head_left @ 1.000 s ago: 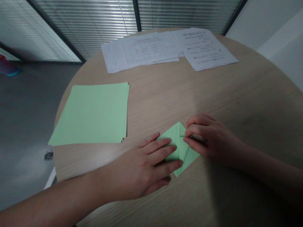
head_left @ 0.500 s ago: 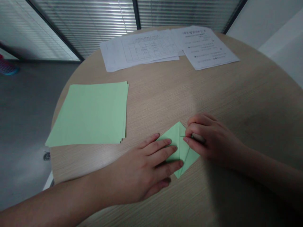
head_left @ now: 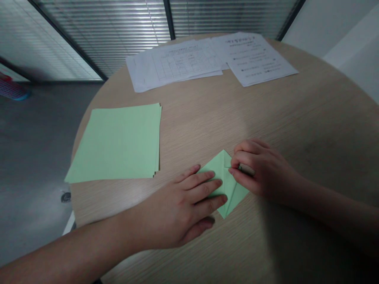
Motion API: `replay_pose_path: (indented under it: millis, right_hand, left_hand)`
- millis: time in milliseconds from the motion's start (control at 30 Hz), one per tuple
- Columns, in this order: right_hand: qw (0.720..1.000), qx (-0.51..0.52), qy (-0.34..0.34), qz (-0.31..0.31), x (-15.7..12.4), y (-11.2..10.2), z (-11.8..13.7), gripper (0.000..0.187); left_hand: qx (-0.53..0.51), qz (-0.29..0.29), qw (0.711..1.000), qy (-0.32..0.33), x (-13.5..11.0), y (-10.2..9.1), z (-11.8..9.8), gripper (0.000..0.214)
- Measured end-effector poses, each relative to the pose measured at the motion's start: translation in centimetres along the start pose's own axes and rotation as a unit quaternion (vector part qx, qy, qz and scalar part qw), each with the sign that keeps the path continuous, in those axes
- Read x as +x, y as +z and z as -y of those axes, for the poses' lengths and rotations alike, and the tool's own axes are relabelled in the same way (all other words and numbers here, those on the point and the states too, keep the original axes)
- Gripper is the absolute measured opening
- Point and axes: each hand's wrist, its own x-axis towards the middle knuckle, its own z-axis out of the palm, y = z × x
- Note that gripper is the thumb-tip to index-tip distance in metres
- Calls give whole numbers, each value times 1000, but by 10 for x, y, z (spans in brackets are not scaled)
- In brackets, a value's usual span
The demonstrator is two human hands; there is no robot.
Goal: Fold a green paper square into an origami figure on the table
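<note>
A small green sheet of paper (head_left: pixel 218 161), folded into a diamond with creased flaps, lies on the table in front of me. My left hand (head_left: pixel 183 207) rests flat over its left half, fingers stretched out and slightly apart. At the upper right edge, my right hand (head_left: pixel 260 167) pinches a flap of the folded paper between thumb and forefinger, its other fingers curled. The very tip of that flap is hidden by the fingers.
A stack of larger green paper sheets (head_left: pixel 118 142) lies to the left on the round wooden table (head_left: pixel 189 106). Printed white sheets (head_left: pixel 186 61) are spread along the far edge. Behind are blinds (head_left: pixel 133 23), and a basket (head_left: pixel 13 87) stands on the floor at far left.
The view has shifted slightly, so the paper stack and basket appear a little further right. Both hands keep nearly the same hold on the folded paper.
</note>
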Motion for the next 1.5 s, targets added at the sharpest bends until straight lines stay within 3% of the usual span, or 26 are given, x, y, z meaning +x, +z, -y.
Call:
replay_pose_path:
  millis: [1000,1500]
  right_hand:
    - [999,-47,-5,-3,1,-2,3,11]
    - [999,-41,5,5,2,-2,5,11]
  left_hand:
    - [44,0,999,24,2,1,-5,38]
    - [55,26,998,28,5,1,-7,47]
